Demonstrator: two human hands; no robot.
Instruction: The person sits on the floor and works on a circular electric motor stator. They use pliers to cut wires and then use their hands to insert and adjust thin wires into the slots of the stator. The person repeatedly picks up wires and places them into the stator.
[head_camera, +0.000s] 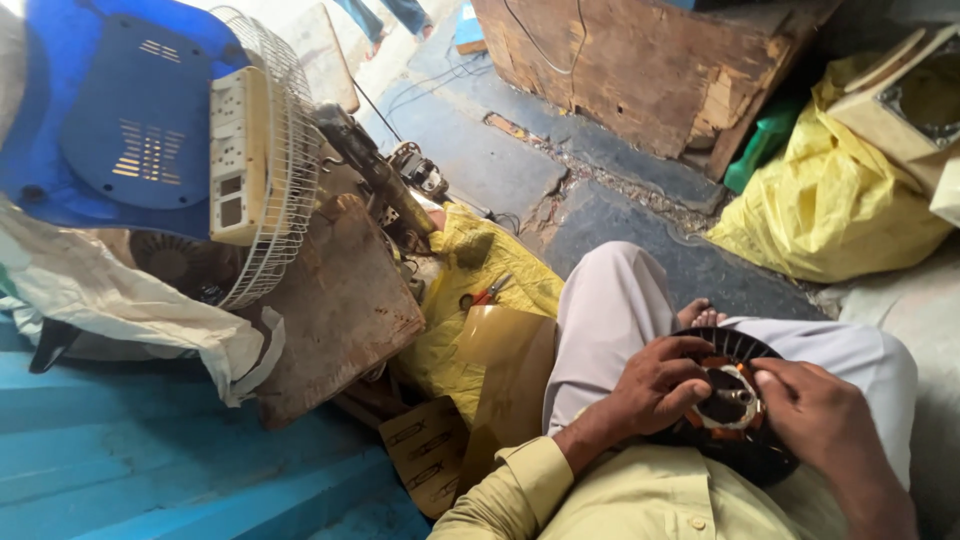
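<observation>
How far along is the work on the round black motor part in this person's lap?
Done: the black motor part lies opened on the lap, copper-coloured core exposed. In hand: left hand steadies it while right hand fingers the centre. Left: core uncovered; wire fan guard lies aside.

Open floor (640, 235) lay ahead of the knees; a wire fan guard (275, 160) and rusty plate (335, 300) crowded the left, a yellow bag (830, 205) the right.
</observation>
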